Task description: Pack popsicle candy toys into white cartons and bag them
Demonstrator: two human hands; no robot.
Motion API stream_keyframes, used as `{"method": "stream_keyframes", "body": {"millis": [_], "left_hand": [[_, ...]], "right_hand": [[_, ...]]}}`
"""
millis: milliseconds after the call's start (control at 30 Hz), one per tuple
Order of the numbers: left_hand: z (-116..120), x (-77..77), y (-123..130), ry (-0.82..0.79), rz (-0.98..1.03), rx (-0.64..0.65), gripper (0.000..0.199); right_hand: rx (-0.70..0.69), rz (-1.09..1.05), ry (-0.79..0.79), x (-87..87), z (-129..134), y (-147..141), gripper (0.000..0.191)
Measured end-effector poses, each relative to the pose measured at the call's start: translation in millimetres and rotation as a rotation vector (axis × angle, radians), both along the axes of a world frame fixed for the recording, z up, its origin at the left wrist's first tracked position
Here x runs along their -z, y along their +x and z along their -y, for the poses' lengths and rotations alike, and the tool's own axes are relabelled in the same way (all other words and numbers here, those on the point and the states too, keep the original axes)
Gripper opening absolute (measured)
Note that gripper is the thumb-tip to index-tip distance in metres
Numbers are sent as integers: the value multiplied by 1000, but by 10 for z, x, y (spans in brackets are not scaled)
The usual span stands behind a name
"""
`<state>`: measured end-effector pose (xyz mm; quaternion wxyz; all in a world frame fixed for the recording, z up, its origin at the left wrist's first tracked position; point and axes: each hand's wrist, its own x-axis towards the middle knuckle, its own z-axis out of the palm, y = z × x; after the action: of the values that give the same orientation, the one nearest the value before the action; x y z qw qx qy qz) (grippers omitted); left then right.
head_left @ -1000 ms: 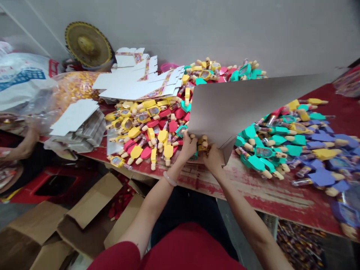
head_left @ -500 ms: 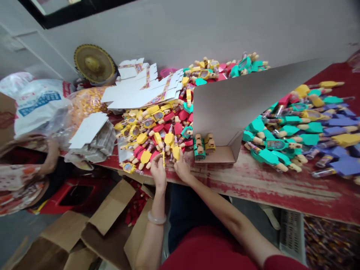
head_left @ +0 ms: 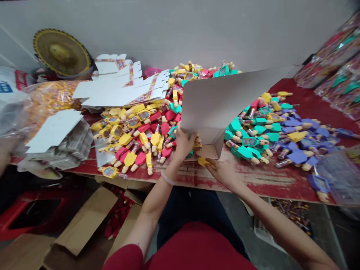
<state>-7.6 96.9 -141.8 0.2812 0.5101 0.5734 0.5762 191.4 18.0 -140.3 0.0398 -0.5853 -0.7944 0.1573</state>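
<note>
A white cardboard display box (head_left: 209,107) stands on the red table with its tall lid upright and its low tray (head_left: 210,151) facing me. My left hand (head_left: 184,144) grips the box's left edge, and its fingers partly hide the toy-shaped candy packs (head_left: 197,143) standing inside. My right hand (head_left: 222,172) pinches a yellow candy toy (head_left: 204,162) just in front of the tray. A heap of yellow and red toys (head_left: 140,138) lies left of the box, and a teal and purple heap (head_left: 270,133) lies to its right.
Flat white box blanks (head_left: 120,84) and a stack of folded card (head_left: 59,140) lie at the table's back left, near a woven hat (head_left: 62,52) and a plastic bag of yellow goods (head_left: 50,97). Open cartons (head_left: 81,228) sit below the table's front edge. Wrapped packs (head_left: 334,60) rise at the right.
Both hands have moved from the front of the yellow and red heap to the box. My right hand now pinches a yellow toy by the tray, and my left hand covers the toys inside.
</note>
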Motion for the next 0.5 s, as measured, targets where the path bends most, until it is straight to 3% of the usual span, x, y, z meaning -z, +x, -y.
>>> {"method": "stream_keyframes", "body": {"millis": [133,233,400,500], "left_hand": [[-141,163,42,-31,-30,0,65],[-175,251,6,-62,4,10,57],[-208,278,-4,-67,22,-15,49],[-223,292,-8,-68,26,-23,46]], "right_hand": [[-131,148,-100,-313,-382,-272,34],[-139,171,-160,-480,-630,-433,30],[72,129,-127,-516,-778,-643,35],[74,105,-90,-498,-730,-647,37]]}}
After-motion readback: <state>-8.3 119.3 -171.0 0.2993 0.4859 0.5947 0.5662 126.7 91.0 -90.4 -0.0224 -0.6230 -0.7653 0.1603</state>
